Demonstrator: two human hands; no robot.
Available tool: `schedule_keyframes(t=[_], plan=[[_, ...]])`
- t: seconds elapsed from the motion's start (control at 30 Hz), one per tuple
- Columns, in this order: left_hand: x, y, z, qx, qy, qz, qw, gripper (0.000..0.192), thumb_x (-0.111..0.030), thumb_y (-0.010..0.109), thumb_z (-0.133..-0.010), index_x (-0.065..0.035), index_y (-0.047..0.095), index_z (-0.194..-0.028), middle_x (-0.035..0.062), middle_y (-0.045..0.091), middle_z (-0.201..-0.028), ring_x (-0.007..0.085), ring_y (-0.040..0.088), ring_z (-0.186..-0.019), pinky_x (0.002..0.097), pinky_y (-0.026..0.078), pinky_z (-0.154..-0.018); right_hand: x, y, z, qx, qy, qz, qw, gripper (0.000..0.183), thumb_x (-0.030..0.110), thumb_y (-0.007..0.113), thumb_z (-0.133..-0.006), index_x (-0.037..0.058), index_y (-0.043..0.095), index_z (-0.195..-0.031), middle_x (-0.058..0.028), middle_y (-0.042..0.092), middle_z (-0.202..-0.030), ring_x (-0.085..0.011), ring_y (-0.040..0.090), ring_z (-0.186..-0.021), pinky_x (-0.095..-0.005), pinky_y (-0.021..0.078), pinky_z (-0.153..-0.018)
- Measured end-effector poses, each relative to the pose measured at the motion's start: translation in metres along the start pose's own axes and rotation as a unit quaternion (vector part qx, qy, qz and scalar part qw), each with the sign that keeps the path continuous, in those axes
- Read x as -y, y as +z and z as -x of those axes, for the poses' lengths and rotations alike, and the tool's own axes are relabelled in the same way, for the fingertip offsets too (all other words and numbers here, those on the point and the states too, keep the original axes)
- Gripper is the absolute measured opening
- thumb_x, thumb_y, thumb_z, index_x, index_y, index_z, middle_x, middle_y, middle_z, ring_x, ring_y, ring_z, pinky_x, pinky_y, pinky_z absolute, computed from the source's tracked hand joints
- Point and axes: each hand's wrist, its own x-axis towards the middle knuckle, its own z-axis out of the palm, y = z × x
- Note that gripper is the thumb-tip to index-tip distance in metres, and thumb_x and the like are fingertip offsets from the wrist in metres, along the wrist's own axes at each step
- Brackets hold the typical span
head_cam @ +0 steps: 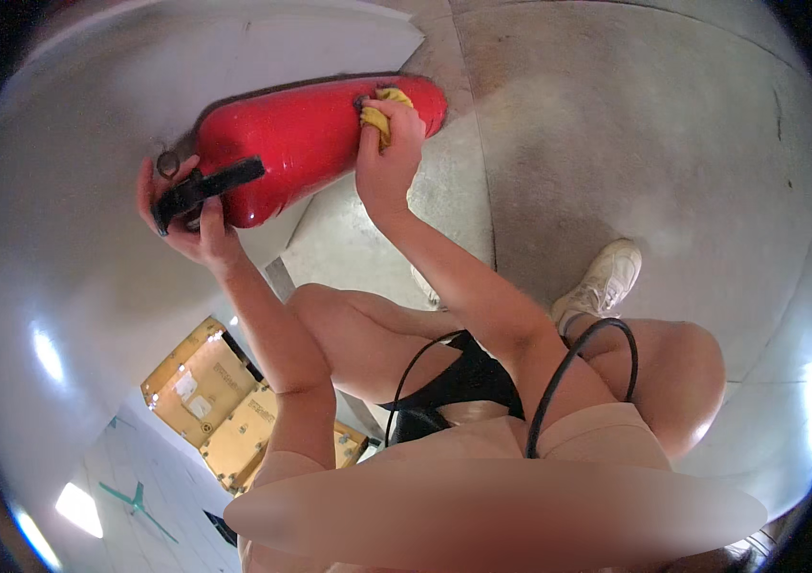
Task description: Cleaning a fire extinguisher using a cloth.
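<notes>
A red fire extinguisher (284, 136) stands against a pale wall, its base on the floor. My left hand (216, 240) is closed around the valve at its top, under the black operating lever (234, 175). A metal pull ring (168, 165) shows by my left fingertips. Near the extinguisher's lower end, my right hand (392, 172) presses a yellow cloth (375, 122) to the red cylinder. A small dark part (360, 104) sits beside the cloth; its kind cannot be told. My right fingers hide some of the cloth.
Concrete floor (635, 136) with joint lines extends to the right. The pale wall (91, 272) runs along the left. Stacked cardboard boxes (212, 394) stand lower left, and a green ceiling fan (137, 498) shows beyond. A black cable (549, 387) loops by my right arm. My white shoe (603, 279) rests on the floor.
</notes>
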Motion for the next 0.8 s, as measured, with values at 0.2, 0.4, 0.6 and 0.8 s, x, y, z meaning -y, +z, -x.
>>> schedule_keyframes(t=[0.2, 0.4, 0.6, 0.8], plan=[[0.003, 0.009, 0.003, 0.003, -0.012, 0.027, 1.000, 0.073, -0.004, 0.061, -0.065, 0.0012, 0.037, -0.133, 0.0109, 0.051, -0.108, 0.0269, 0.059, -0.102, 0.0351, 0.048, -0.089, -0.116, -0.021, -0.029, -0.052, 0.019, 0.070, 0.996, 0.023, 0.001, 0.057, -0.075, 0.0069, 0.062, -0.096, -0.0144, 0.060, -0.098, -0.0343, 0.054, -0.095, -0.0431, 0.0399, -0.089], [0.006, 0.013, 0.003, 0.005, -0.016, 0.008, 1.000, 0.074, -0.005, 0.064, -0.066, 0.0014, 0.037, -0.134, 0.0095, 0.051, -0.107, 0.0268, 0.060, -0.101, 0.0355, 0.048, -0.089, -0.050, 0.000, -0.028, -0.048, -0.022, 0.109, 0.993, 0.015, 0.008, 0.057, -0.081, 0.0043, 0.064, -0.093, -0.0134, 0.062, -0.095, -0.0326, 0.058, -0.091, -0.0413, 0.0441, -0.083], [-0.001, 0.001, 0.002, 0.001, -0.009, -0.010, 1.000, 0.074, -0.005, 0.064, -0.066, 0.0015, 0.037, -0.135, 0.0093, 0.049, -0.105, 0.0267, 0.060, -0.099, 0.0361, 0.048, -0.090, 0.066, 0.012, -0.013, 0.068, -0.042, -0.112, 0.990, 0.019, 0.001, 0.056, -0.076, 0.0049, 0.065, -0.092, -0.0142, 0.063, -0.092, -0.0320, 0.058, -0.092, -0.0378, 0.0453, -0.085], [-0.003, 0.014, 0.001, 0.022, -0.016, 0.021, 0.999, 0.074, 0.001, 0.056, -0.063, -0.0002, 0.038, -0.135, 0.0071, 0.046, -0.104, 0.0263, 0.058, -0.103, 0.0377, 0.047, -0.092, -0.069, -0.007, -0.042, -0.012, -0.034, 0.054, 0.998, 0.018, 0.007, 0.058, -0.077, 0.0064, 0.065, -0.093, -0.0139, 0.062, -0.098, -0.0330, 0.055, -0.094, -0.0429, 0.0426, -0.085]])
